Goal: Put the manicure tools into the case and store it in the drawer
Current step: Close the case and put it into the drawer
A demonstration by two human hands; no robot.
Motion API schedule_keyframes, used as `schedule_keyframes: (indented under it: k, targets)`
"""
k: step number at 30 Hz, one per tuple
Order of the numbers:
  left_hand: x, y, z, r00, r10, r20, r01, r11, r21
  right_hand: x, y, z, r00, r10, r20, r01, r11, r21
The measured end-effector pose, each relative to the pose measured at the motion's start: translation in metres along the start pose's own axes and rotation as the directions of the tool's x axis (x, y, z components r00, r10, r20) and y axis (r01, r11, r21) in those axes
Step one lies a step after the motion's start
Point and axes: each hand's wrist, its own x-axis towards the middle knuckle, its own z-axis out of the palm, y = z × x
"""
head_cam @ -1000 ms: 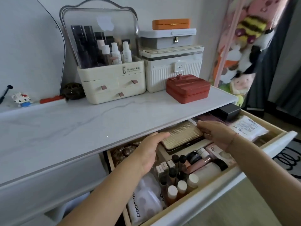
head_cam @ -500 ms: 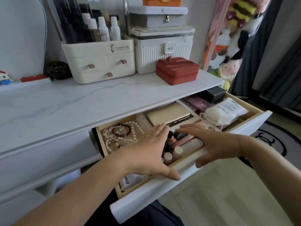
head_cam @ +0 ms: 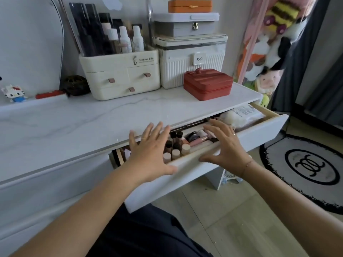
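White marbled vanity top (head_cam: 74,130) fills left and centre of the head view. A cream organizer (head_cam: 120,75) and a red box (head_cam: 207,84) stand at upper centre. Drawer (head_cam: 259,134), centre right, is partly open, with small bottles (head_cam: 176,149) showing inside. Left hand (head_cam: 148,154) and right hand (head_cam: 228,147), mid-frame, rest on the drawer's front edge. Fingers are straight and spread, gripping nothing. The manicure case cannot be made out in the visible strip of the drawer.

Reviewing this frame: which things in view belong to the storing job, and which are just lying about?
Job: drawer, partly open; left hand and right hand, both at its front, fingers spread. The manicure case is not in sight.

Lying about: red box, cream organiser, ribbed white box, orange box, small bottles in the drawer, round rug.
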Motion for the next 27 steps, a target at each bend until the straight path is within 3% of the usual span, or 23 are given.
schedule_keyframes:
  k: [6, 9, 12, 15, 24, 27]
  targets:
    - [0.005, -0.048, 0.010, 0.967, -0.124, -0.223, 0.131, 0.991, 0.017, 0.050, 0.003, 0.030, 0.998, -0.033, -0.048, 0.028, 0.993, -0.116]
    - [0.006, -0.064, 0.023, 0.915, -0.063, -0.397, 0.092, 0.994, 0.054, 0.070, 0.008, 0.042, 0.998, -0.029, -0.057, 0.017, 0.981, -0.192]
    - [0.010, -0.072, 0.033, 0.857, -0.002, -0.515, 0.054, 0.995, 0.087, 0.079, 0.005, 0.054, 0.986, 0.001, -0.168, -0.034, 0.981, -0.191]
    - [0.011, -0.072, 0.036, 0.821, 0.022, -0.571, 0.030, 0.996, 0.081, 0.082, 0.004, 0.063, 0.967, -0.002, -0.254, -0.051, 0.978, -0.201]
    - [-0.001, -0.075, 0.034, 0.809, 0.005, -0.588, 0.014, 1.000, 0.026, 0.076, 0.006, 0.066, 0.975, -0.002, -0.221, -0.065, 0.953, -0.296]
    - [-0.021, -0.106, 0.032, 0.758, -0.033, -0.651, 0.080, 0.996, 0.043, 0.074, 0.010, 0.065, 0.979, -0.015, -0.202, -0.050, 0.948, -0.315]
